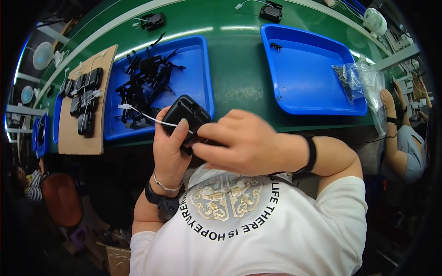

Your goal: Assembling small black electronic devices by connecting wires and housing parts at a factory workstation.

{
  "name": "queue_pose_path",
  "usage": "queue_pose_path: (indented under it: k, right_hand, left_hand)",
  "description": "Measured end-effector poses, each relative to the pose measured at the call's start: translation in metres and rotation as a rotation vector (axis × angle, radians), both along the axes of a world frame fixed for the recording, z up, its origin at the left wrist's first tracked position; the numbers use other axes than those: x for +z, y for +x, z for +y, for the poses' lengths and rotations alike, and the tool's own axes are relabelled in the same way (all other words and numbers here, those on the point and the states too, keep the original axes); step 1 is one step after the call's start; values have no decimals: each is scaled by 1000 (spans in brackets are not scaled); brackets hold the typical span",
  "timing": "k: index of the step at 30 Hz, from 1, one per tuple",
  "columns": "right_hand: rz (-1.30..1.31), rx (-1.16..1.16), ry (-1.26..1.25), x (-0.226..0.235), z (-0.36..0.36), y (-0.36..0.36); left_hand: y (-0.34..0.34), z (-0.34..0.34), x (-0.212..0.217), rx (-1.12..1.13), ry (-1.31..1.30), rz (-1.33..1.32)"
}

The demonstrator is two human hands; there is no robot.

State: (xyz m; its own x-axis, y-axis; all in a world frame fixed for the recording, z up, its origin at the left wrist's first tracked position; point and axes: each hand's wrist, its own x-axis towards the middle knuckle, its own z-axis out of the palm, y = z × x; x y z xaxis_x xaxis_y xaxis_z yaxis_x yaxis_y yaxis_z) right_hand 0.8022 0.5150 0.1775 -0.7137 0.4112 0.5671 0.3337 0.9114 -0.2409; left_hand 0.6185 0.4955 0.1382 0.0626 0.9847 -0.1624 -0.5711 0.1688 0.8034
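Note:
In front of my chest, my left hand (169,149) is closed round a black plastic device (188,112) with rounded corners, its thumb lying along the near side. A white cable (149,116) with a small white plug runs out from the device to the left. My right hand (244,140) is at the device's right lower edge, thumb and fingers drawn together and slightly blurred. Whatever is between those fingertips is too hidden to make out. Just beyond the device, a blue tray (195,60) holds a heap of black plastic parts (149,78).
Several black devices with white cables (85,99) lie on a cardboard sheet (99,133) to the left. A second blue tray (308,73) at right holds a small black part and a clear plastic bag (361,78). Another person's hand (389,99) is at far right. Two devices sit at the back.

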Motion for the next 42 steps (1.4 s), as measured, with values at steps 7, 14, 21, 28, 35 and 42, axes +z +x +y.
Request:
queue_pose_path:
  k: [7, 14, 21, 28, 35, 42]
  right_hand:
    - [-96, -567, -393, -4, 148, 145]
    - [-455, -600, -450, -58, 194, 143]
    - [-300, -690, -384, -41, 164, 145]
    - [194, -156, -542, 32, 39, 78]
    - [418, -54, -603, -2, -6, 17]
    - [327, -23, -405, -12, -2, 8]
  left_hand:
    - [9, -7, 16, -95, -65, 66]
    - [-3, -19, 20, -156, -64, 93]
    - [-22, -20, 9, -206, -101, 76]
    - [-25, -11, 8, -269, -92, -10]
    - [-21, -10, 11, -292, -62, 45]
    - [-19, -14, 9, -287, -62, 53]
